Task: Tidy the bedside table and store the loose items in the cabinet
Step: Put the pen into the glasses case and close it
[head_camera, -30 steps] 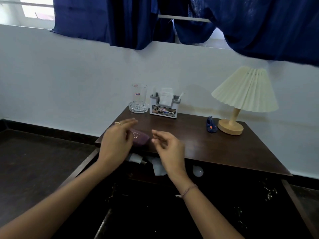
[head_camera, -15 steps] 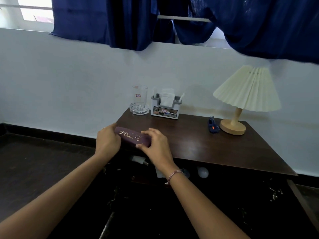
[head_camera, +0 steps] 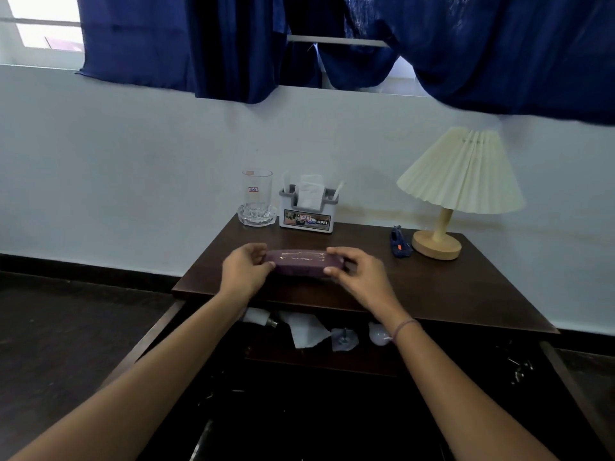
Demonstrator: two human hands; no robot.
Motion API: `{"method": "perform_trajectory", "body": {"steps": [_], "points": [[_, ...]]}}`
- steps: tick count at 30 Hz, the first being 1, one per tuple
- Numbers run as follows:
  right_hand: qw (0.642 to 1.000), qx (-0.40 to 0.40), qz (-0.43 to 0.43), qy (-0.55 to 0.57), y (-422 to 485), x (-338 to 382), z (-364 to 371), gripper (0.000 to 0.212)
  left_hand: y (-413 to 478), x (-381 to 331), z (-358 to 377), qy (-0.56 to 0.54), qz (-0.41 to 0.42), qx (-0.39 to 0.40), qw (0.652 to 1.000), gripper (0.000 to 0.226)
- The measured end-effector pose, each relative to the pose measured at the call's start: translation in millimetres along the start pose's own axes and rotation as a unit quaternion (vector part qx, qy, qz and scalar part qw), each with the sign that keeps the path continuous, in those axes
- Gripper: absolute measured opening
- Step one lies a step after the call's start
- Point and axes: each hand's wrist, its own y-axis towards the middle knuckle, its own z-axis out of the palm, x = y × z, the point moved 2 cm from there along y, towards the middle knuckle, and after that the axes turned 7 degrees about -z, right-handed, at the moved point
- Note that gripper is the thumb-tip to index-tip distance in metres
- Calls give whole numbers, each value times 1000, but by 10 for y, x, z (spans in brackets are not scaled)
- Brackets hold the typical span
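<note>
Now that the purple case [head_camera: 301, 263] sits level, left hand [head_camera: 244, 271] and right hand [head_camera: 357, 277] pinch its ends, ready for the cabinet [head_camera: 332, 357].

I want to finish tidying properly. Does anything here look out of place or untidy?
Yes. A small blue item lies loose beside the lamp base. On the open cabinet's shelf, torn paper and a bulb lie jumbled. The curtain sags unevenly off its rod.
</note>
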Motion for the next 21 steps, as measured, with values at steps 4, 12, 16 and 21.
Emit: {"method": "perform_trajectory", "body": {"steps": [4, 12, 16, 21], "points": [[1000, 8, 21, 10, 0, -273, -314, 40, -10, -53, 343, -39, 11, 51, 998, 60], [997, -17, 34, 64, -61, -527, -458, 31, 111, -71, 608, -17, 57, 114, 992, 63], [998, -25, 21, 48, -90, -552, -441, 27, 96, -18, 637, 24, 87, 103, 991, 49], [996, 4, -45, -78, -110, -474, -366, 34, 66, -32, 635, 37, 115, 121, 985, 45]]}}
